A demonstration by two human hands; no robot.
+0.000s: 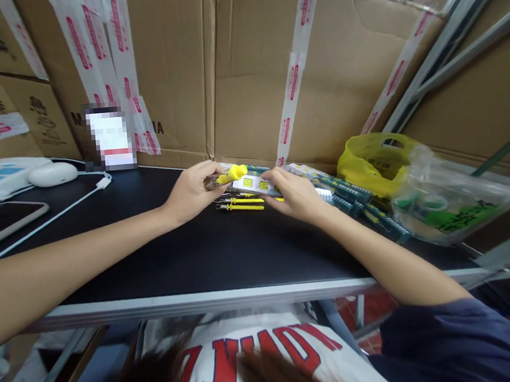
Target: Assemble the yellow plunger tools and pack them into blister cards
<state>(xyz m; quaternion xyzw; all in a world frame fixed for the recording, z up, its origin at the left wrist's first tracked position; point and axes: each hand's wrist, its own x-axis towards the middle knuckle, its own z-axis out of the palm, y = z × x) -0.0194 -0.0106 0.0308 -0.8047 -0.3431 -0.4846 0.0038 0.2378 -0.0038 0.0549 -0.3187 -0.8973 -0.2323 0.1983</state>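
My left hand (188, 193) is closed around a slim tool with a bright yellow knobbed end (238, 171), which points right; its shaft is mostly hidden by my fingers. A small white package (251, 184) with yellow-and-black printing lies between the two hands, with my right hand (297, 196) closed on its right end. Below them on the dark tabletop (225, 255) lie several thin yellow sticks (243, 208) with metal tips at their left ends. Dark green packages (347, 189) lie to the right of my right hand, partly behind it.
A yellow plastic bag (372, 164) and a clear bag with green print (455, 210) sit at the right. On the left are a lit phone (112, 137), a second phone (12, 219), a power strip (2, 178) and a white cable (66, 209). Cardboard (245, 68) walls the back.
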